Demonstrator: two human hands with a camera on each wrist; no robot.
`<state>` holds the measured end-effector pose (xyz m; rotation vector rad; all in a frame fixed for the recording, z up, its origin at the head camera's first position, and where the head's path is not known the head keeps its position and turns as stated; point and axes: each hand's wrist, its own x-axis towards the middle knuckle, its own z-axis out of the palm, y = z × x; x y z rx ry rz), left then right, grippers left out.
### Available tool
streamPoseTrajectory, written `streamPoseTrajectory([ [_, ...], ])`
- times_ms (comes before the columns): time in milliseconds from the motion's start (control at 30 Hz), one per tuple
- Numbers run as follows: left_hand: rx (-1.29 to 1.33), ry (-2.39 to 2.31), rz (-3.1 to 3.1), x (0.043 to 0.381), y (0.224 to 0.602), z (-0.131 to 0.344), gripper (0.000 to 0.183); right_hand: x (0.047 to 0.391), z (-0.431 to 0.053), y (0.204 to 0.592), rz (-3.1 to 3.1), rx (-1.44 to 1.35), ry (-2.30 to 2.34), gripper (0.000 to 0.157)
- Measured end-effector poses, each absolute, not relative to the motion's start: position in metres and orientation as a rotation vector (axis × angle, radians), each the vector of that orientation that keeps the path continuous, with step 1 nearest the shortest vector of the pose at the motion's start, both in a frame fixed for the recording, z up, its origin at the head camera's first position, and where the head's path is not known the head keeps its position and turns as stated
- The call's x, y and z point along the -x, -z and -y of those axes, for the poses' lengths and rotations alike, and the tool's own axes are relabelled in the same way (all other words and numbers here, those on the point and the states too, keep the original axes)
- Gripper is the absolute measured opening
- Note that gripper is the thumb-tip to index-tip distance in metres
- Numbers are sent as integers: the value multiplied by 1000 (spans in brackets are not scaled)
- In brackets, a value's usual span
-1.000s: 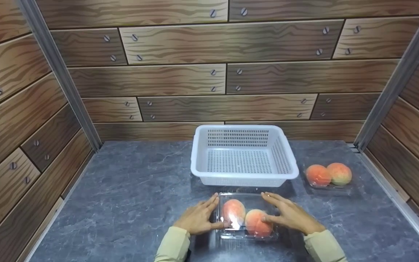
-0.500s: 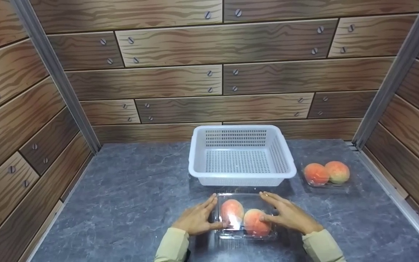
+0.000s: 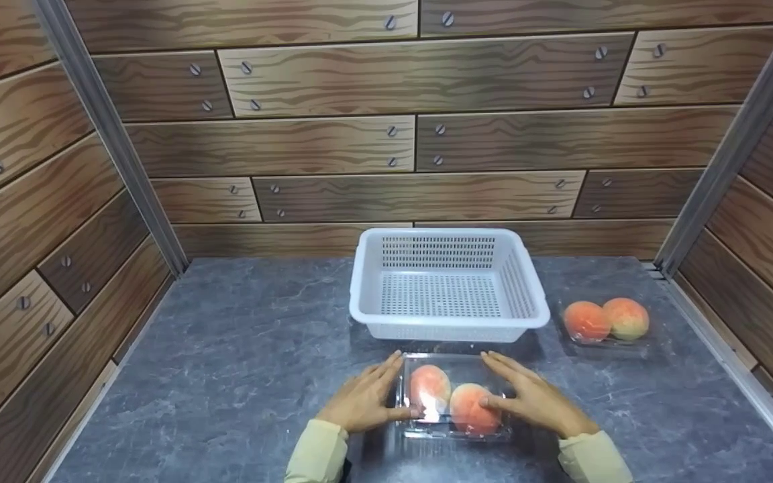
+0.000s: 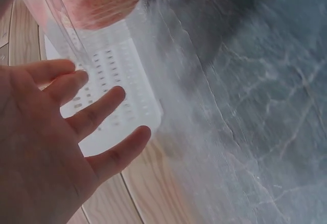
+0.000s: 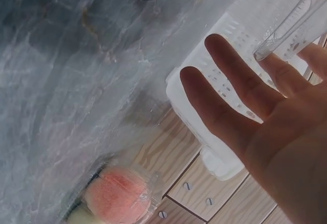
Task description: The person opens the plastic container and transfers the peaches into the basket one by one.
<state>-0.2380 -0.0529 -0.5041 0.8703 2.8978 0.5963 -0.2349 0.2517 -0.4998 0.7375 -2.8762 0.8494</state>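
Note:
In the head view, a clear plastic clamshell box [image 3: 465, 367] with two peaches inside, one on the left [image 3: 429, 387] and one on the right [image 3: 475, 410], lies on the grey surface. My left hand [image 3: 361, 400] touches its left side, the thumb along the near left corner. At the right side is my right hand [image 3: 539, 402], its thumb over the right peach. Both hands have extended fingers. The left wrist view shows spread fingers [image 4: 115, 155] close to the box's edge. In the right wrist view, a fingertip meets the box wall [image 5: 288, 24]; the thumbs are hidden there.
Just behind the box stands a white perforated plastic basket [image 3: 450, 323] with nothing in it. A second clear box holding two peaches [image 3: 586, 322] sits at the right. Wood-patterned walls [image 3: 346, 147] and metal posts [image 3: 115, 147] enclose the grey tabletop [image 3: 239, 355].
The head view has shifted slightly. Both hands, the box and the peaches keep the same places relative to one another.

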Motion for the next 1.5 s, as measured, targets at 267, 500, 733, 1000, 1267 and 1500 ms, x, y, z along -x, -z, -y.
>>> streamPoseTrajectory([
  [267, -928, -486, -3026, 224, 497, 48, 72, 217, -239, 488, 2838, -472, -721, 69],
  [500, -918, -390, -3125, 211, 499, 39, 67, 198, -232, 480, 2838, -579, -654, 68],
  [733, -893, -381, -3142, 206, 507, 35, 84, 183, -229, 487, 2949, -580, -620, 92],
  [1000, -890, -438, -3162, 206, 506, 34, 82, 186, -223, 494, 2845, -561, -587, 87],
  [1267, -916, -466, -3160, 207, 504, 32, 78, 187, -223, 494, 2868, -516, -632, 84],
  [1500, -901, -466, -3147, 208, 504, 33, 77, 189, -223, 496, 2845, -527, -662, 84],
])
